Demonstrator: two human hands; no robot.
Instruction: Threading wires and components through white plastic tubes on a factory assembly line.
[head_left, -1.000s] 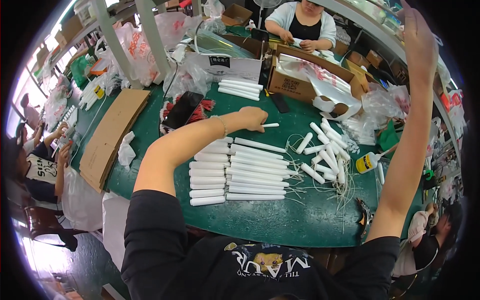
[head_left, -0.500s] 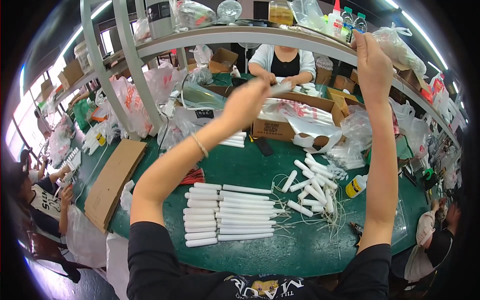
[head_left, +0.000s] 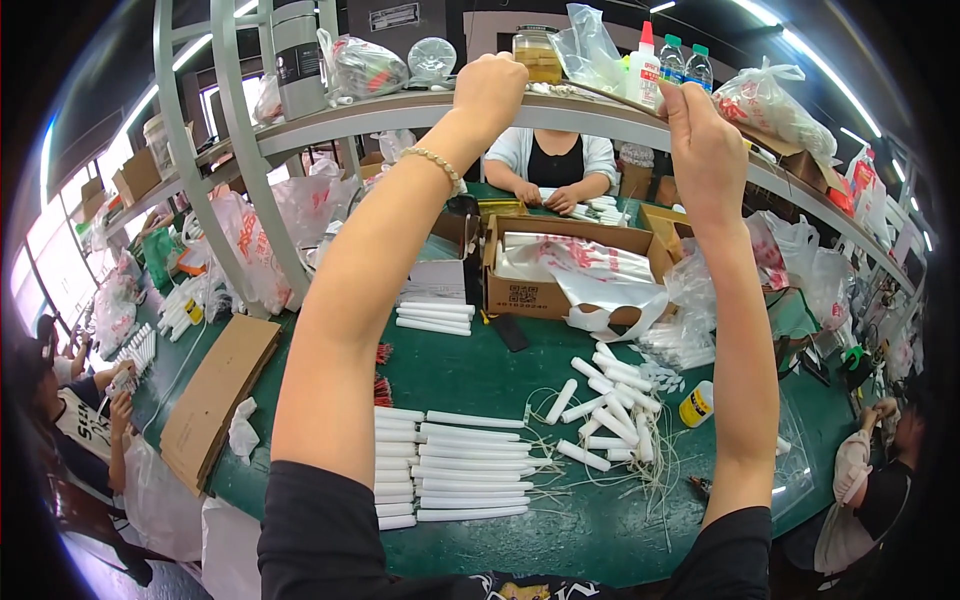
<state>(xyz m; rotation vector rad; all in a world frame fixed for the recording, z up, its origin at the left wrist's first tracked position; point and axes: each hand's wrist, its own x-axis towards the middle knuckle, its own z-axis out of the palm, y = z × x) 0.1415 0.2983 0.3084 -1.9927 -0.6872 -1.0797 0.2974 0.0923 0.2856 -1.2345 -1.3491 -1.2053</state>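
Both my arms reach up to the raised shelf (head_left: 390, 122). My left hand (head_left: 492, 90) is closed at the shelf's front edge; its fingertips and anything in them are hidden. Farther right, my right hand (head_left: 708, 145) is closed at the end of a thin dark tray (head_left: 610, 97) on the shelf, its thumb and fingers pinching the rim. Below, on the green table, lie rows of white tubes (head_left: 472, 475) with thin wires at their right ends. Right of them is a loose heap of shorter white tubes (head_left: 612, 415) with tangled wires.
A cardboard box (head_left: 520, 290) of plastic film stands at the table's back. A yellow-labelled bottle (head_left: 696, 404) is right of the heap. Flat cardboard (head_left: 220, 400) lies left. The shelf holds a red-capped glue bottle (head_left: 643, 75) and a jar (head_left: 537, 55). A co-worker (head_left: 552, 170) sits opposite.
My left hand has risen from above the box to the shelf edge; the white thing blurred in it before is out of sight. My right hand stays at the tray's end. The view has tilted upward.
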